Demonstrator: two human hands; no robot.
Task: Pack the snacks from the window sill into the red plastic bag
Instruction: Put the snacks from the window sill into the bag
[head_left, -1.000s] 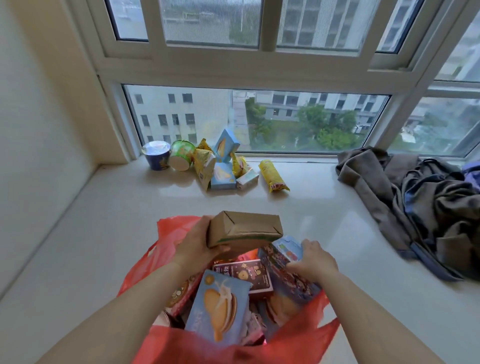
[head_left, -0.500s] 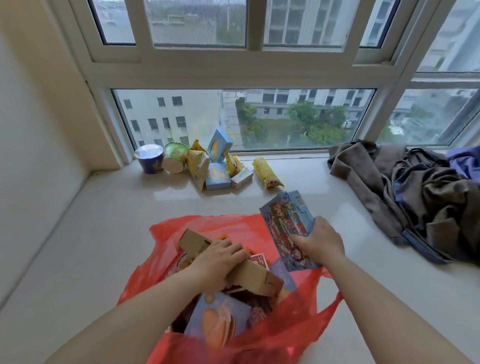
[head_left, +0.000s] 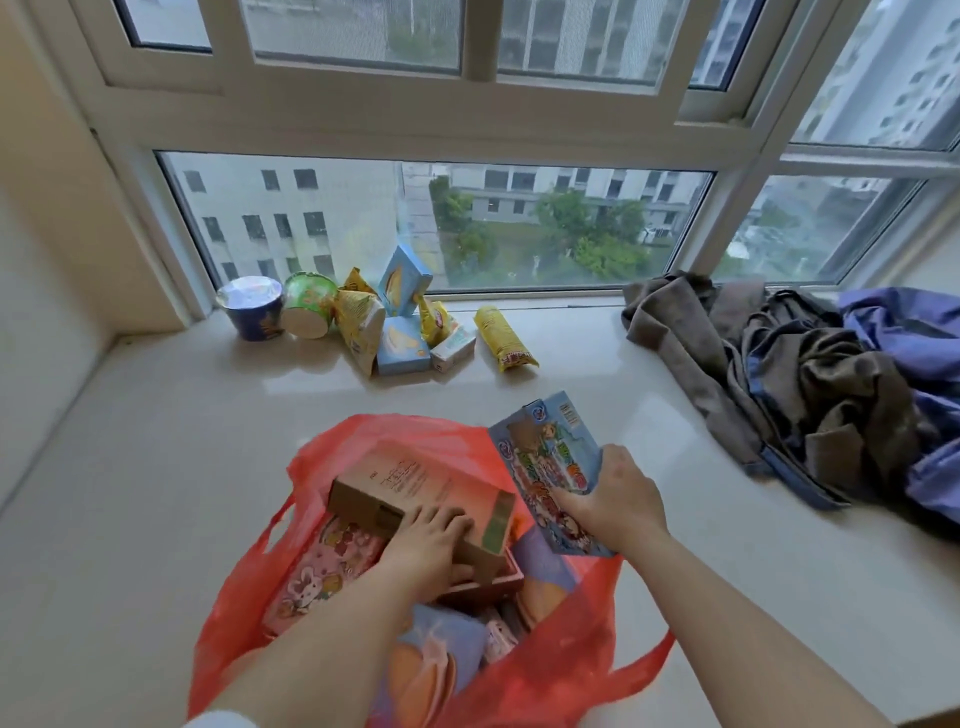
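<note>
Our left hand (head_left: 431, 545) presses the brown cardboard box (head_left: 415, 499) flat into the red plastic bag (head_left: 561, 654); our right hand (head_left: 613, 499) grips the blue cartoon packet (head_left: 550, 462), which we should slide in beside it.

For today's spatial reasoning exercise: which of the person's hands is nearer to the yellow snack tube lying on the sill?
Right. The right hand, holding a blue cartoon packet, sits below the yellow snack tube; the left hand is farther back, on the brown box inside the red bag.

Red bag's (head_left: 244, 618) lower snacks hidden under forearms; box print blurred
</note>
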